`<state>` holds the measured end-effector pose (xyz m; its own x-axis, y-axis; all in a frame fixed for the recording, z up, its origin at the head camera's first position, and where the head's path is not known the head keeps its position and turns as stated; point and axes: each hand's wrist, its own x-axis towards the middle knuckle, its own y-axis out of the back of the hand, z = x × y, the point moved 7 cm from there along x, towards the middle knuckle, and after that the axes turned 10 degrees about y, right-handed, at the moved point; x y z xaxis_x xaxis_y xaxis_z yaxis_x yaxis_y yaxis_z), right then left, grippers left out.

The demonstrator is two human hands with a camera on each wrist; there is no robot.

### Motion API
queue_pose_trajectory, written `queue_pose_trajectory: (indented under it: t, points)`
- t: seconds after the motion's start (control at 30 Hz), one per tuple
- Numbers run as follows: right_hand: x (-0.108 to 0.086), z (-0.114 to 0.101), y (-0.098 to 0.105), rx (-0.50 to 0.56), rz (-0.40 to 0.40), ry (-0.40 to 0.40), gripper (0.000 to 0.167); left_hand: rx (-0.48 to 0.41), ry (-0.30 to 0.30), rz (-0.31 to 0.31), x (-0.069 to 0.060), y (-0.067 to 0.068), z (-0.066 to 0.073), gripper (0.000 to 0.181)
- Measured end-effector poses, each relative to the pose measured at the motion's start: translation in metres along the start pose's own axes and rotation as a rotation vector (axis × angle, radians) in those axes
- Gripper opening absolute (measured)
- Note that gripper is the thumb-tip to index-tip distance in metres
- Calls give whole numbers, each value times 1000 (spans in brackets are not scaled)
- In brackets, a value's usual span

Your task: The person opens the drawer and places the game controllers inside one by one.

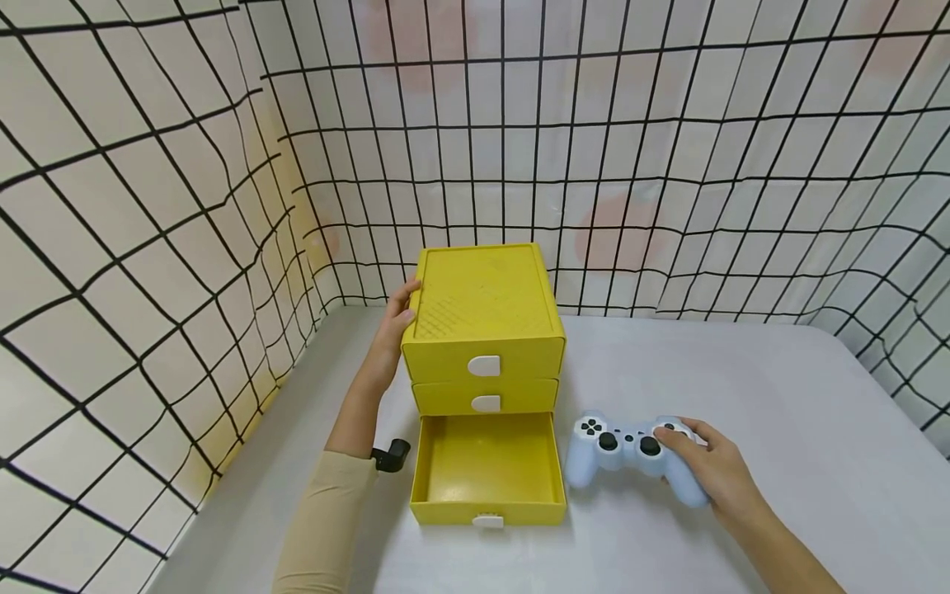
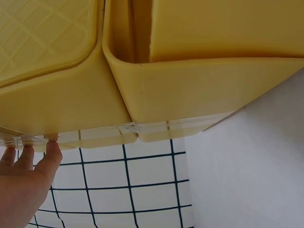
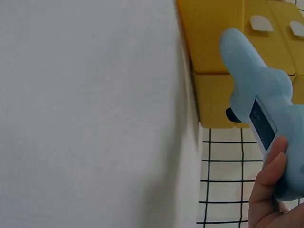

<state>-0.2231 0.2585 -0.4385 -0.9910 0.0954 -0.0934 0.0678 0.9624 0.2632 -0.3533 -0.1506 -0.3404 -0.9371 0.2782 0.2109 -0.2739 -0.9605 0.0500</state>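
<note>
A yellow drawer unit (image 1: 486, 297) stands on the table, its bottom drawer (image 1: 490, 462) pulled out and bare inside. The two drawers above are closed, each with a white tab handle. My left hand (image 1: 389, 334) rests against the unit's left side near the top; in the left wrist view its fingertips (image 2: 53, 145) touch that side. My right hand (image 1: 716, 474) grips the right end of a light blue game controller (image 1: 631, 445), thumb on top. The controller is held just right of the drawer, and its underside with a dark label (image 3: 262, 124) shows in the right wrist view.
Black wire grid panels (image 1: 505, 157) over white sheeting rise behind and at both sides. A white surface (image 1: 772, 388) extends under everything. A black wrist-worn camera (image 1: 392, 455) sticks out from the left forearm beside the open drawer.
</note>
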Motion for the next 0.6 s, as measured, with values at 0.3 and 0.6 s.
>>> queue_pose_trajectory:
  t: [0.3, 0.6]
  points:
    - [-8, -19, 4, 82, 16, 34, 70, 5, 3, 4, 1, 1, -2, 60]
    - [-9, -28, 1, 135, 10, 77, 59, 4, -7, 5, 1, 1, -2, 60]
